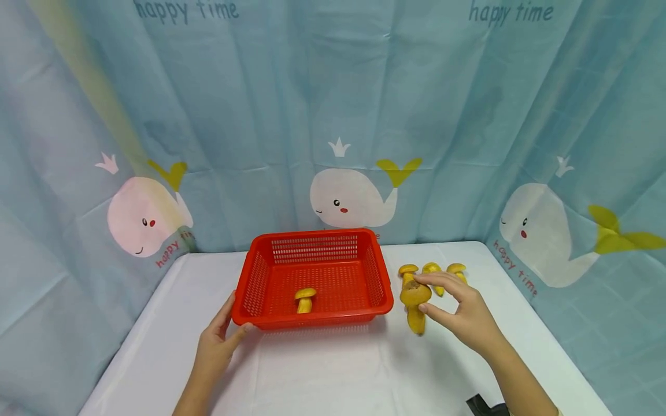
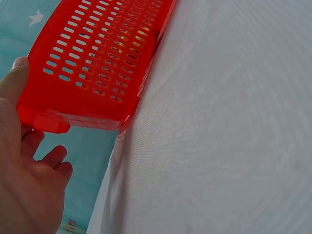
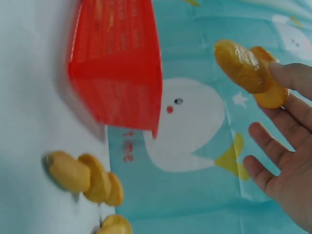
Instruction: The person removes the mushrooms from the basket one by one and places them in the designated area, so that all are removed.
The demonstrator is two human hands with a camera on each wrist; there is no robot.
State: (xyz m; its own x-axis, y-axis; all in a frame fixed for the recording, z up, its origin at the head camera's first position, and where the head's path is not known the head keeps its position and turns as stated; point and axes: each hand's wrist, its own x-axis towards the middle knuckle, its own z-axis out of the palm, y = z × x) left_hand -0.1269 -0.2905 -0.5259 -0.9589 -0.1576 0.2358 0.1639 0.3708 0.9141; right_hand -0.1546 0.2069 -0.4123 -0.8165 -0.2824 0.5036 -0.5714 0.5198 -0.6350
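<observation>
In the head view, my left hand (image 1: pixel 214 345) grips the front left corner of a red plastic basket (image 1: pixel 333 319). The left wrist view shows the thumb on the rim of the basket (image 2: pixel 44 109) and fingers curled beneath it. One yellow mushroom (image 1: pixel 304 293) lies inside the basket. Right of the basket, my right hand (image 1: pixel 465 315) pinches another yellow mushroom (image 1: pixel 415 293) between thumb and fingers; the right wrist view shows that held mushroom (image 3: pixel 239 66) raised off the table. Several more mushrooms (image 1: pixel 456 268) lie close by, partly hidden behind the hand.
A white-covered table (image 1: pixel 322 370) holds everything. Blue curtains (image 1: pixel 260 115) printed with whales stand behind it and at both sides. A dark strap-like object (image 1: pixel 486 406) shows near the right forearm.
</observation>
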